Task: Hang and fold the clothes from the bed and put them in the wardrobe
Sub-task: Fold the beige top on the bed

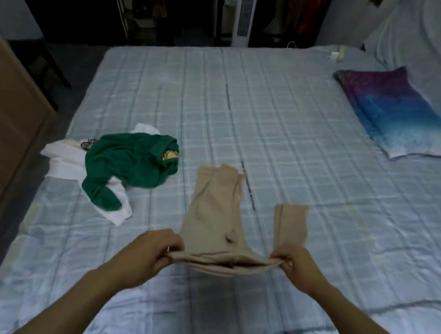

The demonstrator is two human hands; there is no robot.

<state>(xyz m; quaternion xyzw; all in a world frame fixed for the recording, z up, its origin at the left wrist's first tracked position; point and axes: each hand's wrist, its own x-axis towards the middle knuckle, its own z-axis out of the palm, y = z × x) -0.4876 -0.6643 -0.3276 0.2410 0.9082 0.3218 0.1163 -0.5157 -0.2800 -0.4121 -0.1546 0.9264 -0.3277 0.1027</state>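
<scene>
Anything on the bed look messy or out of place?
Yes: the green garment lies crumpled over a white garment near the left edge of the bed. The beige garment, pinched by left hand and right hand, has legs splayed unevenly.

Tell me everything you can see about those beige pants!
The beige pants look like soft, thin, plain cloth. The left hand and the right hand each pinch one end of the bunched near edge. Two legs stretch away over the checked bed: the left one wide and long, the right one narrow and shorter. A small dark spot shows near the middle.
</scene>
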